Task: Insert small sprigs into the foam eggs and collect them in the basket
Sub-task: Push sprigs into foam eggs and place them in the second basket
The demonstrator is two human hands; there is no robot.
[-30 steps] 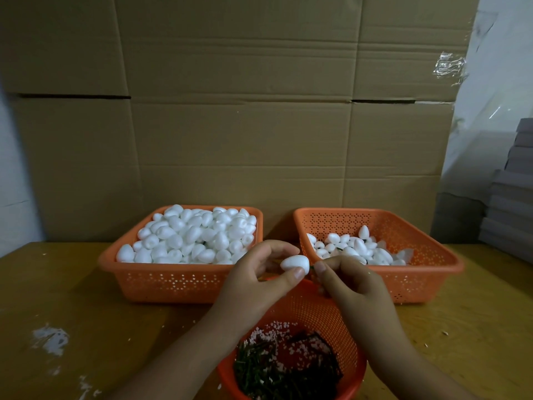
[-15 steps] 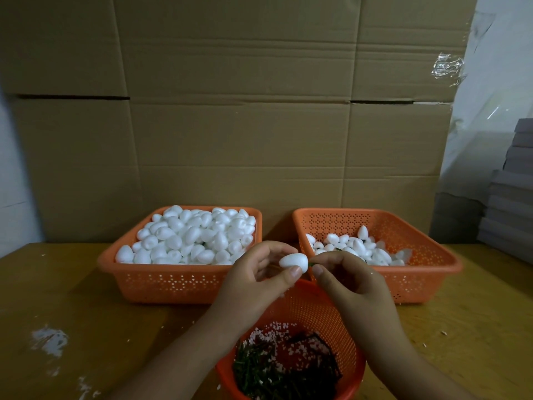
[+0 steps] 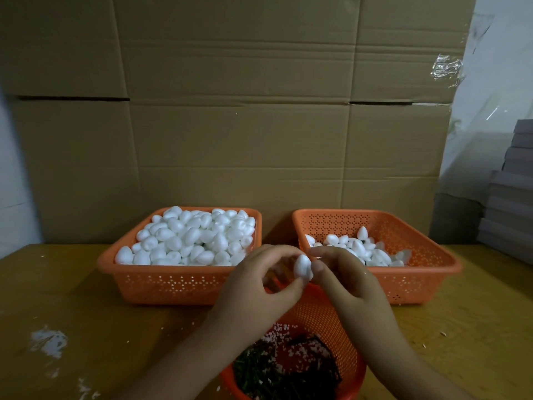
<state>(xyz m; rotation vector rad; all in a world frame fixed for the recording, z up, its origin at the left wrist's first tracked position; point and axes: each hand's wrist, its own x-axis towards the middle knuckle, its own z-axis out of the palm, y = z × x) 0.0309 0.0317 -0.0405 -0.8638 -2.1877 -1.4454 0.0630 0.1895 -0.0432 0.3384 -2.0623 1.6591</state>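
- The left basket [image 3: 178,281] is heaped to the rim with plain foam eggs [image 3: 187,238]; the right basket [image 3: 418,278] holds only a thin layer of eggs [image 3: 360,249] across its floor; judging from that, most of the work is left to do
- Whether the eggs in the right basket carry sprigs is too small to tell
- A round orange basket [image 3: 331,321] near the person holds dark green sprigs [image 3: 277,373] and white foam crumbs; plenty of sprigs remain
- One foam egg [image 3: 302,267] is held above that round basket, between the two hands and in front of the gap between the two rear baskets
- The left hand [image 3: 256,290] pinches the egg, thumb below and curled fingers above; wrist raised, forearm coming in from the lower left
- The right hand [image 3: 343,272] has its thumb and fingertips bunched against the egg's right side; a sprig between them cannot be made out, so I cannot tell what it pinches; likely the insertion step is in hand
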